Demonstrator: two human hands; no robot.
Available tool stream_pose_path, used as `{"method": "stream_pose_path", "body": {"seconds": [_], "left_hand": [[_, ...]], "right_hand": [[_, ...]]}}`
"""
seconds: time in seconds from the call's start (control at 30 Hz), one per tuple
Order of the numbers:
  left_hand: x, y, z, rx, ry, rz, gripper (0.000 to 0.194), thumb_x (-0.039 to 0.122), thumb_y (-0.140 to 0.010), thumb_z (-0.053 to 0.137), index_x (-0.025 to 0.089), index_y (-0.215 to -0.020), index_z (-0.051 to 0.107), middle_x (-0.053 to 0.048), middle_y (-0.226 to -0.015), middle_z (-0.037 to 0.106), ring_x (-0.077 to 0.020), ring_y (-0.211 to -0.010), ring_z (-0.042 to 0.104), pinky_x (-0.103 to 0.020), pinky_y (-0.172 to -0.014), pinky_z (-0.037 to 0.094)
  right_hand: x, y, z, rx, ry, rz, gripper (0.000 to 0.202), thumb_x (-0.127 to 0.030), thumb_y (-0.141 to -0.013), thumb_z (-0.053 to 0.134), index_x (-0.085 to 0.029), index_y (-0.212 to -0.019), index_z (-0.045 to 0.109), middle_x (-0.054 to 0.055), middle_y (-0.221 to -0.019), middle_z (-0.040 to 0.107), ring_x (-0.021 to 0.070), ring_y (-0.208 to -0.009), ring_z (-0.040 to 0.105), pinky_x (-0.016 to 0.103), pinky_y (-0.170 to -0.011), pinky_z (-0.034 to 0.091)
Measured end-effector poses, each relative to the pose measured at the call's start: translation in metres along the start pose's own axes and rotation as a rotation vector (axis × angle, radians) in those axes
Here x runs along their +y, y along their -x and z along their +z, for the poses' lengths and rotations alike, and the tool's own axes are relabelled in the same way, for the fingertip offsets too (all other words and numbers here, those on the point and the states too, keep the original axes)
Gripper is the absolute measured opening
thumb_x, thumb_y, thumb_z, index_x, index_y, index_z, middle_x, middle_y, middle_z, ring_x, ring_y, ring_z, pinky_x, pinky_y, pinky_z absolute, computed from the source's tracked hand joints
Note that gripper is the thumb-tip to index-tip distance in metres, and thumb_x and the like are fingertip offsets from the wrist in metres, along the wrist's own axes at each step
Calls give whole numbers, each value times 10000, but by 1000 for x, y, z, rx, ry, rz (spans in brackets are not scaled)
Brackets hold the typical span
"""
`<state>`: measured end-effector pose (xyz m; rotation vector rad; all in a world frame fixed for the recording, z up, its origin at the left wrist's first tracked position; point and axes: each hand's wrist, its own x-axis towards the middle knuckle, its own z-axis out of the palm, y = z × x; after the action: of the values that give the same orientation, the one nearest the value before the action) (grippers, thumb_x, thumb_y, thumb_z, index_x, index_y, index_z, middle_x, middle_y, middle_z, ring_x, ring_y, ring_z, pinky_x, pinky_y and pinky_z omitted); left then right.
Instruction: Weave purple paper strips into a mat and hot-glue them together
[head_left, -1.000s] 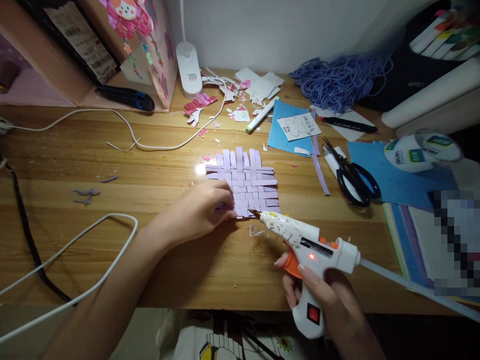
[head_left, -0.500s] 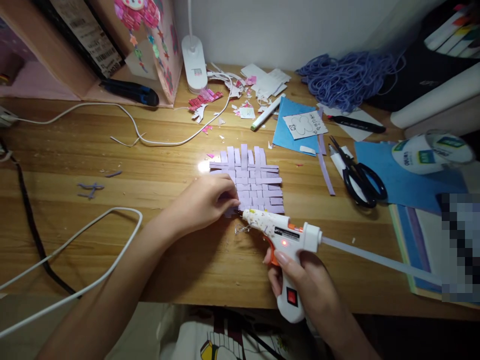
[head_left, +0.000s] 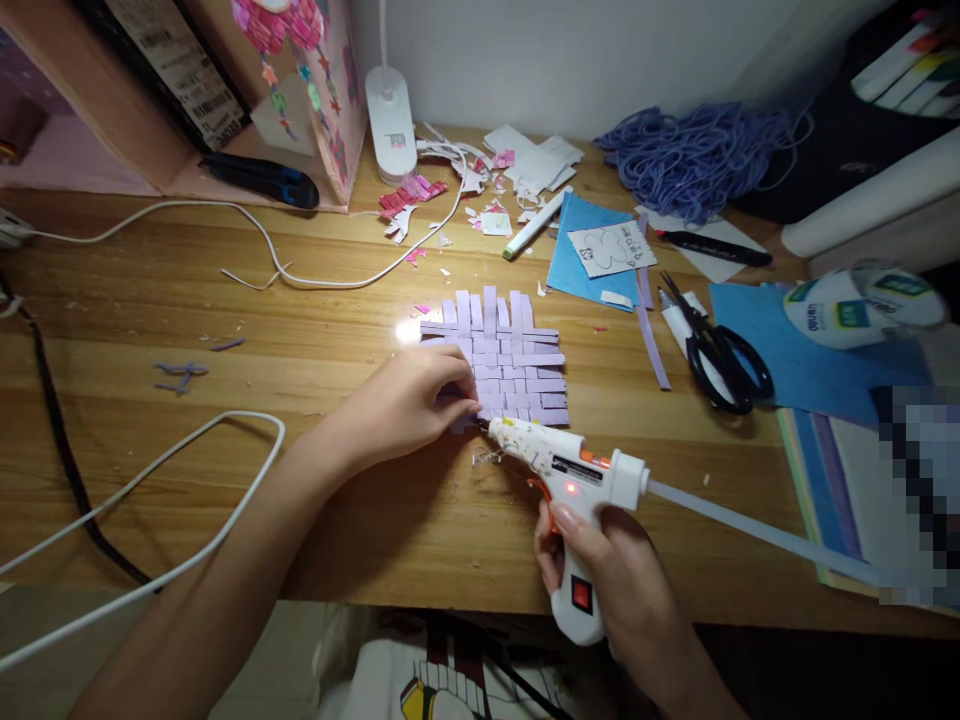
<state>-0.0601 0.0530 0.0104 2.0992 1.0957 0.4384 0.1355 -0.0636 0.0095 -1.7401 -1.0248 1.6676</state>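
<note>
A square of woven purple paper strips (head_left: pixel 517 365) lies flat on the wooden desk, its loose strip ends sticking out at the top and right. At its lower left edge, my left hand (head_left: pixel 427 395) pinches a strip between thumb and fingers. My right hand (head_left: pixel 607 550) is wrapped round the handle of a white hot glue gun (head_left: pixel 577 470) with a lit red light and an orange trigger. The gun's nozzle points at the same lower left corner, close to my left fingertips. A long clear glue stick (head_left: pixel 750 520) sticks out of its back end.
Black scissors (head_left: pixel 724 360) lie right of the weave, near blue paper (head_left: pixel 787 370) and a tape roll (head_left: pixel 862 310). Paper scraps, a marker (head_left: pixel 536 225) and blue-purple cord (head_left: pixel 694 155) are at the back. A white cable (head_left: pixel 247 500) loops over my left forearm.
The glue gun's body has shifted very slightly to the right, its tip still at the weave's corner. My left hand keeps its place.
</note>
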Motion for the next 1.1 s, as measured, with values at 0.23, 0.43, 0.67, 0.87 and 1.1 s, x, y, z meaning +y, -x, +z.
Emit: {"method": "stream_pose_path", "body": {"seconds": [0.23, 0.43, 0.67, 0.87, 1.1], "left_hand": [[1, 2, -3, -34, 20, 1, 29, 139, -780, 661, 122, -758, 669, -55, -856, 623, -149, -781, 563, -271, -709, 444], [-1, 3, -5, -67, 62, 31, 58, 192, -780, 676, 144, -761, 704, -57, -891, 633, -144, -795, 580, -259, -705, 458], [-2, 3, 2, -2, -25, 43, 95, 108, -783, 617, 146, -730, 686, -48, -868, 642, -134, -759, 583, -247, -677, 454], [-2, 3, 7, 21, -78, 49, 55, 113, -758, 641, 142, -741, 685, -48, -856, 633, -145, -763, 579, -258, -687, 457], [-2, 2, 8, 17, -118, 29, 47, 148, -767, 653, 147, -729, 681, -44, -851, 627, -152, -774, 576, -268, -695, 457]], "right_hand": [[1, -1, 0, 0, -4, -18, 412, -536, -831, 469, -177, -634, 519, -13, -456, 509, 118, -423, 473, 229, -428, 368], [0, -2, -1, -34, -49, 23, 392, -548, -825, 476, -180, -698, 523, -22, -449, 511, 120, -405, 454, 231, -423, 348], [2, -2, -5, -84, -71, 17, 365, -514, -839, 462, -164, -863, 564, -30, -453, 524, 116, -413, 431, 219, -440, 337], [4, 3, -7, -62, -86, 31, 405, -525, -835, 468, -147, -932, 576, -32, -459, 521, 118, -414, 431, 224, -442, 355], [6, 8, -12, 5, -134, 20, 423, -540, -813, 497, -138, -910, 586, -18, -467, 523, 127, -416, 442, 239, -433, 354]]}}
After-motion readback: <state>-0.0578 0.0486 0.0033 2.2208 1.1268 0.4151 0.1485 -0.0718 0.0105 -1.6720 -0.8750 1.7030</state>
